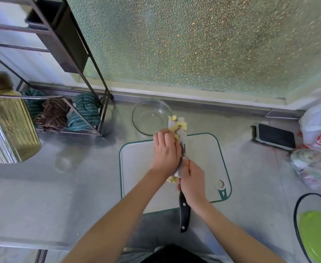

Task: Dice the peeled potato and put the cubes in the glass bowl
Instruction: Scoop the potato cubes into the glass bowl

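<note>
Yellow potato cubes (178, 124) lie piled on the flat of a knife blade (182, 136), held out past the far edge of the white cutting board (203, 154), at the rim of the glass bowl (150, 116). My left hand (166, 150) presses against the cubes on the blade. My right hand (193, 179) grips the knife where blade meets the black handle (184, 211). A few potato pieces (172, 179) remain on the board under my wrists. One small piece sits in the bowl.
A metal rack (83, 118) with striped cloths stands at the left beside a gold container (8, 122). A black scale (275, 136) and plastic bags (319, 141) sit at the right, a green-lidded dish (319, 232) at the lower right. Frosted window behind.
</note>
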Tool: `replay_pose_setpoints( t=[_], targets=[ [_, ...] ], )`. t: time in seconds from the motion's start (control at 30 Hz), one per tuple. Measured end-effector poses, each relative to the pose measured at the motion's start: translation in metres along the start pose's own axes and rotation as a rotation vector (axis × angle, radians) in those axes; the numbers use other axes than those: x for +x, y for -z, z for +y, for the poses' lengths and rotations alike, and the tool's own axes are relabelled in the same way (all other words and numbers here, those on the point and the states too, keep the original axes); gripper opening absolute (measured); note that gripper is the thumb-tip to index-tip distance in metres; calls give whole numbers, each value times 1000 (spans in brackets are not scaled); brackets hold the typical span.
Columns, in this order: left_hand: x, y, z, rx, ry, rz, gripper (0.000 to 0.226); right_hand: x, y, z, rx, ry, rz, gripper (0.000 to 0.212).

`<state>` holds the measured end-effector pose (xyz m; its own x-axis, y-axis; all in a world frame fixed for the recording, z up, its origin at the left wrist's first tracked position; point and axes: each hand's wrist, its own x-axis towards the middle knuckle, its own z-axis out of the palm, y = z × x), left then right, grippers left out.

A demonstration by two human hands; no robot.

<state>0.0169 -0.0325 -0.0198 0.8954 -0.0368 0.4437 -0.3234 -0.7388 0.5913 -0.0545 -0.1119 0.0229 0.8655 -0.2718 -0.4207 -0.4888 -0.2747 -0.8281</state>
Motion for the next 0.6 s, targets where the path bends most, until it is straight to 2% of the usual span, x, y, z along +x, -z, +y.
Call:
replay_pose_setpoints(
  t=[0.17, 0.4, 0.5, 0.6],
  targets=[
    [49, 4, -38, 129, 85, -5, 9, 44, -25, -40, -74, 51, -64, 46],
    [76, -3, -76, 136, 300, -251, 46, 76, -50, -60, -228, -51, -151, 48],
    [87, -8, -84, 204, 372, -411, 36, 77, -55, -61, -246, -126, -187, 48],
    [95, -16, -90, 334, 368, -591, 36, 80, -53, -67, -173, -271, -192, 47]
  ],
)
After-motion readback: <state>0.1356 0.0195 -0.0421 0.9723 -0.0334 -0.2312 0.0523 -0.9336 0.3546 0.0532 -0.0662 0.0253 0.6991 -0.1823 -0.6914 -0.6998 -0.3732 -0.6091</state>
